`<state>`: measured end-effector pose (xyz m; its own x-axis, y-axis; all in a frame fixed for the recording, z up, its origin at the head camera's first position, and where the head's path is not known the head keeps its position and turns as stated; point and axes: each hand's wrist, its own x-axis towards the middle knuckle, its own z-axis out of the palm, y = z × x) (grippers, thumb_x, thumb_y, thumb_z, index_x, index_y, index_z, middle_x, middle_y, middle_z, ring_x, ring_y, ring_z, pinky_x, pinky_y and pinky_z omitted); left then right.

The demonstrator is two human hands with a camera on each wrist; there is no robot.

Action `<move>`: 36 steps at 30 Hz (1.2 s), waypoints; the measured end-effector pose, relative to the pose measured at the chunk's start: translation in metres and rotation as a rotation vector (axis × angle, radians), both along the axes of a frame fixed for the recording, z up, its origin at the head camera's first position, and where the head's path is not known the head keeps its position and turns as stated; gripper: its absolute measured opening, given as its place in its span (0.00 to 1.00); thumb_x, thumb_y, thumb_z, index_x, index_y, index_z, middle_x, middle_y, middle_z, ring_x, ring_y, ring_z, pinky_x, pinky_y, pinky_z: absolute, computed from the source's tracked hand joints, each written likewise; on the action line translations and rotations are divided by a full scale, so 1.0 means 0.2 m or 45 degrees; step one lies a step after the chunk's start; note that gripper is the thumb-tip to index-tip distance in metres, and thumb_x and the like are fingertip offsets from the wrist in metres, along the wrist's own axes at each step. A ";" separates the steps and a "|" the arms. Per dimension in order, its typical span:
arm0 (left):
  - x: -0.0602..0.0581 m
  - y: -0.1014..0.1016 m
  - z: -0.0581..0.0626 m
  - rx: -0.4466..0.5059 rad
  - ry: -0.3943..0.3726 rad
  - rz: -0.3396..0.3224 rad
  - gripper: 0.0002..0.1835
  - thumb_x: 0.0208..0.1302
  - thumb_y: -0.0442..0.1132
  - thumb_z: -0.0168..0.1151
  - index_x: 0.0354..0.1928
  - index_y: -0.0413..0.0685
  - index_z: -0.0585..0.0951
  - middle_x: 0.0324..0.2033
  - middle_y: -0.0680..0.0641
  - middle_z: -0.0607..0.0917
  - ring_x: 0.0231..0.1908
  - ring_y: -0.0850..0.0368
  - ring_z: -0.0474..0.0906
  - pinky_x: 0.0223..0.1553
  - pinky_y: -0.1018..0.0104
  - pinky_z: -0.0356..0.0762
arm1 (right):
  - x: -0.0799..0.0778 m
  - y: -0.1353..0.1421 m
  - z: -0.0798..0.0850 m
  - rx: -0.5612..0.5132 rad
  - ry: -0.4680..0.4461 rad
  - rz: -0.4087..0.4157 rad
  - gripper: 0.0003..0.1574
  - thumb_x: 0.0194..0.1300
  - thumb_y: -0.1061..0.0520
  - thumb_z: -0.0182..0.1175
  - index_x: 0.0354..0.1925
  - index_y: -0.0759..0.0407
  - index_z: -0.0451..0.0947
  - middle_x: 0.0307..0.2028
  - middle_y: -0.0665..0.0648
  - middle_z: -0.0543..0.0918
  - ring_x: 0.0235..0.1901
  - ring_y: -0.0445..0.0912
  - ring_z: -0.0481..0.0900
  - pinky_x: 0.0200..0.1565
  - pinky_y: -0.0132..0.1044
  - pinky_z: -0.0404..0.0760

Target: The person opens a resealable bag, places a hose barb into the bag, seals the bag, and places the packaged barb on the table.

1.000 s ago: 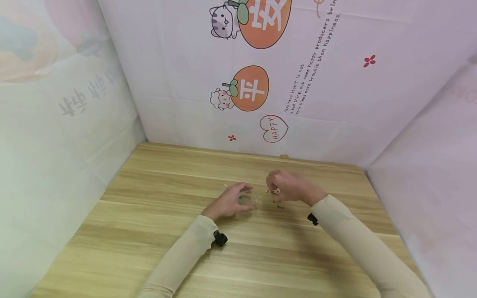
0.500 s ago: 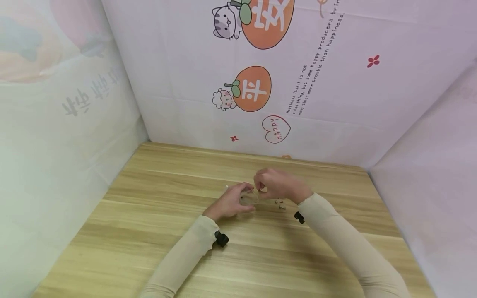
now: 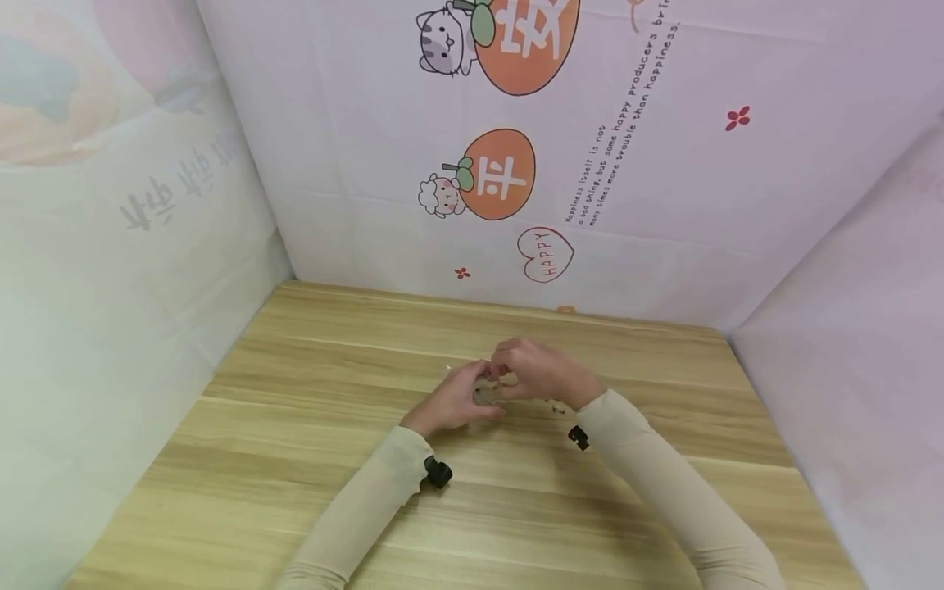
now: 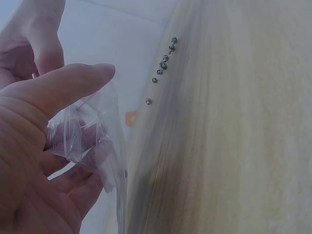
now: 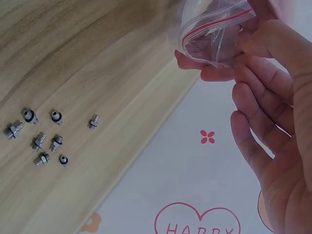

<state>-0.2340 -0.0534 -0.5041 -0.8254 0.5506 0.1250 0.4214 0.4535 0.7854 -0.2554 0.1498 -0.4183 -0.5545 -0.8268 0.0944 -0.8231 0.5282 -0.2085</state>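
My left hand (image 3: 459,399) holds a clear zip bag (image 4: 108,131), its thumb on one side and its fingers on the other. The bag's mouth, with a red seal line, faces my right hand (image 3: 537,370). Thumb and index finger of the right hand are pinched together at that mouth. Whatever lies between their tips is largely hidden, though a small metal fitting showed there moments ago. Several small metal threaded fittings with dark rings (image 5: 39,141) lie loose on the table, right of the bag in the head view.
The wood-grain table (image 3: 472,524) ends at a white printed cloth wall (image 3: 369,205) behind the hands. More cloth walls (image 3: 133,328) stand at left and right. Black wrist cameras (image 3: 438,473) sit at both cuffs.
The right hand has moved left, from above the loose fittings to the bag's mouth, with a small fitting between its fingertips. The left hand and bag have stayed nearly still.
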 end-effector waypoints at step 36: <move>0.00 0.00 0.02 -0.054 0.003 0.014 0.38 0.63 0.46 0.78 0.71 0.43 0.73 0.66 0.44 0.83 0.69 0.46 0.77 0.74 0.52 0.74 | -0.11 0.28 -0.08 0.098 -0.132 -0.343 0.18 0.65 0.59 0.73 0.53 0.63 0.86 0.50 0.58 0.87 0.50 0.52 0.86 0.54 0.46 0.89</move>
